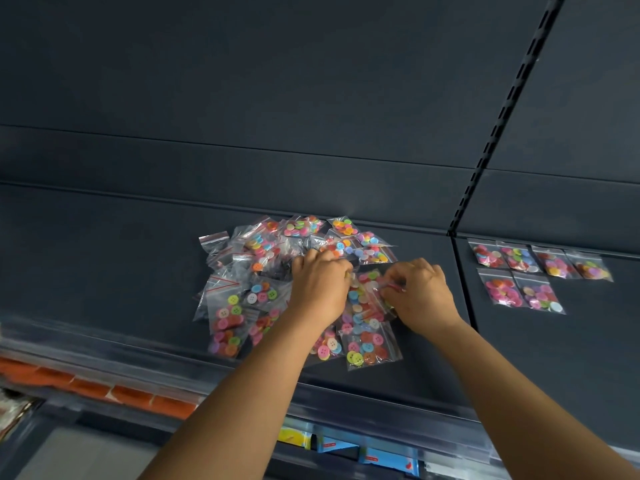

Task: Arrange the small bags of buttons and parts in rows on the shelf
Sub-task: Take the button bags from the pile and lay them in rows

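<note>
Pinching one bag (pixel 367 299) over the pile (pixel 242 289), both grips grasping it: left hand (pixel 320 285), right hand (pixel 420 296)

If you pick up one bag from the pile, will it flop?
Probably: a bag is thin clear plastic, so it should sag and crinkle. The loose buttons inside would likely slide to the low end. It looks light, and slippery in the pile.

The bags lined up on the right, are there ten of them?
No, the neat bags on the right shelf section number six, four in the back row and two in front, apart from the loose pile.
</note>
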Tool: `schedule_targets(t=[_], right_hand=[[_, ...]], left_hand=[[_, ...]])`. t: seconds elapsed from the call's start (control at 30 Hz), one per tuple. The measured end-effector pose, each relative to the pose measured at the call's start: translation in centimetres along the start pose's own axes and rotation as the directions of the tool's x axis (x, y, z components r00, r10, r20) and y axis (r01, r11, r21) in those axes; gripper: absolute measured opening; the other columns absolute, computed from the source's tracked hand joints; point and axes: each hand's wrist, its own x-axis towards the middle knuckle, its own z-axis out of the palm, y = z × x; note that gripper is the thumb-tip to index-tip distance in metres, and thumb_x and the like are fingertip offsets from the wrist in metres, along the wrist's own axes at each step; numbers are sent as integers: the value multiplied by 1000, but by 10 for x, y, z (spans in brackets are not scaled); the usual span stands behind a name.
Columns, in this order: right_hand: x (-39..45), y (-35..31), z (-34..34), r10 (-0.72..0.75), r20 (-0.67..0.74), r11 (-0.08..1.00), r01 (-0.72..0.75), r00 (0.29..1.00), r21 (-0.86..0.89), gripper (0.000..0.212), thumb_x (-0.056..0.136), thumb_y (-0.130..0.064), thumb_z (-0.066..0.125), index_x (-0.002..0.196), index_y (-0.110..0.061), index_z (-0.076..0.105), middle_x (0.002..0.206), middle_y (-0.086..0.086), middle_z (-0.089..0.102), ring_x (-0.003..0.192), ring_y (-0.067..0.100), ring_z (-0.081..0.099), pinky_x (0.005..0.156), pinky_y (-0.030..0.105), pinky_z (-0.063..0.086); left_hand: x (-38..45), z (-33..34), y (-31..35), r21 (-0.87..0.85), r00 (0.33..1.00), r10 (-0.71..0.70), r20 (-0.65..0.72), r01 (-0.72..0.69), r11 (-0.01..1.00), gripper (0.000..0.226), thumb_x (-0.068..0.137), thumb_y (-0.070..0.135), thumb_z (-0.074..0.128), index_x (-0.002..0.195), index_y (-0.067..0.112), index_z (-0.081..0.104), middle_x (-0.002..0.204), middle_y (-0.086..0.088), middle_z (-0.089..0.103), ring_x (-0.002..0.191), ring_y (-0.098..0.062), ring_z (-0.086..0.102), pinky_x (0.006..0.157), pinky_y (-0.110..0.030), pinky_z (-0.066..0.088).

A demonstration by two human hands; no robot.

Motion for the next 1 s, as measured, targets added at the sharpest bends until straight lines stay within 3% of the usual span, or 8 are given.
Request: schedule_targets(t=[0.27, 0.37, 0.47, 0.6, 0.7, 0.83, 0.93, 1.0], right_hand=[[-4, -6, -16, 186, -125, 921, -128, 975, 369, 18, 84, -25, 62, 73, -16, 51, 61, -4, 55, 49, 8, 46, 38, 13, 34], [-6, -7, -26, 305, -118, 830, -202, 945, 520, 19, 84, -24, 60, 76, -8, 54, 61, 1, 56, 51, 12, 48, 46, 21, 43], [-11, -9, -35, 363, -18, 671, -247, 932, 699, 20, 87, -26, 59, 80, -7, 58, 66, 4, 64, 61, 17, 59, 66, 37, 54], [-23, -2, -50, 371, 107, 507, -298, 922, 808, 24, 84, -28, 69, 97, -8, 64, 85, 9, 71, 63, 14, 63, 59, 30, 48], [-32, 12, -64, 399, 110, 437, -294, 910, 850, 26, 82, -17, 71, 103, -6, 62, 86, 9, 70, 59, 10, 64, 53, 24, 47], [-41, 36, -81, 442, 11, 443, -230, 897, 867, 20, 81, -12, 71, 98, -10, 61, 78, 5, 70, 54, 9, 63, 48, 22, 47], [-46, 58, -94, 451, -46, 460, -188, 891, 868, 18, 80, -13, 73, 93, -14, 61, 72, 2, 71, 55, 10, 63, 46, 22, 48], [-51, 75, -104, 434, -62, 475, -170, 899, 863, 17, 79, -14, 74, 89, -16, 61, 68, -1, 71, 56, 11, 64, 46, 23, 48]], left_hand=[[-9, -18, 6, -247, 921, 49, -385, -155, 957, 13, 89, 17, 61, 95, 21, 73, 94, 5, 52, 93, -19, 45, 73, -27, 39], [-12, -24, 16, -384, 921, 95, -379, -249, 889, 17, 89, 13, 60, 97, 21, 72, 96, 8, 44, 81, -12, 52, 60, -25, 50], [-15, -22, 31, -475, 914, 172, -367, -344, 810, 18, 89, 8, 60, 97, 18, 73, 101, 4, 49, 83, -10, 56, 68, -26, 54], [-15, -15, 54, -525, 908, 224, -353, -390, 757, 20, 86, -3, 59, 94, 10, 73, 100, 4, 49, 83, -4, 52, 76, -10, 46], [-17, -12, 75, -638, 935, 192, -297, -344, 689, 31, 85, -10, 52, 90, 16, 68, 100, 3, 52, 83, 0, 51, 76, -10, 44], [-18, -9, 108, -835, 996, 48, -75, -89, 543, 32, 91, 5, 44, 111, 27, 55, 108, 7, 58, 78, 8, 55, 66, -5, 42], [-11, -5, 136, -862, 992, -3, 124, 109, 496, 38, 92, 37, 53, 127, 21, 51, 104, 16, 60, 89, -4, 64, 82, -24, 52], [-8, 0, 156, -859, 981, 28, 193, 156, 488, 31, 87, 38, 62, 115, 24, 59, 92, 9, 69, 81, -8, 67, 82, -35, 55]])
